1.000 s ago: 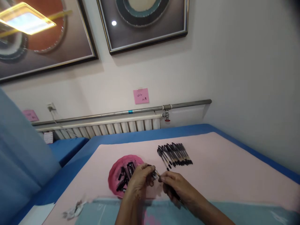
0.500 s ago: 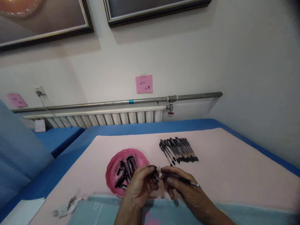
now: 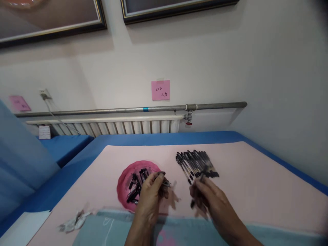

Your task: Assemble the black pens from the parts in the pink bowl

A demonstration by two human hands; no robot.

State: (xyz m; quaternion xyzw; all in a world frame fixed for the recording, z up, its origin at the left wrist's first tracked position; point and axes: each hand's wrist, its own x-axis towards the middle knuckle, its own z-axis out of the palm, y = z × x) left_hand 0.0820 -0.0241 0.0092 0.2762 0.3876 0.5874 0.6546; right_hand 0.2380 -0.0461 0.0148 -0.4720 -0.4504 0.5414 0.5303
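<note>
The dark pen (image 3: 202,177) sits in the right hand (image 3: 208,193), whose fingers seem closed about its middle, though blur hides exactly how; one end pokes up past the fingers and a black end shows below them. The left hand (image 3: 151,190), apart from the right, pinches short pen parts (image 3: 167,183), a clear end pointing into the gap between the hands; how many it holds I cannot tell. A loose pinch there could let one slip out and roll across the pink cloth (image 3: 256,181). Just beyond the right hand lies the row of pens (image 3: 196,162); packed close and slanted, it could be knocked askew if the knuckles or the held pen brush its near ends. On the far side of the left hand, the pink bowl (image 3: 120,186) is partly hidden by it, so a sideways nudge might shift the bowl and jostle the black pieces (image 3: 132,194) inside. Nearer than the hands, the teal cloth (image 3: 102,227) could ruck up and catch them. Left of the left hand lie a crumpled white scrap (image 3: 74,222) and, farther out, a white sheet (image 3: 25,223); a radiator (image 3: 129,128) stands well beyond both hands, in the way of neither
</note>
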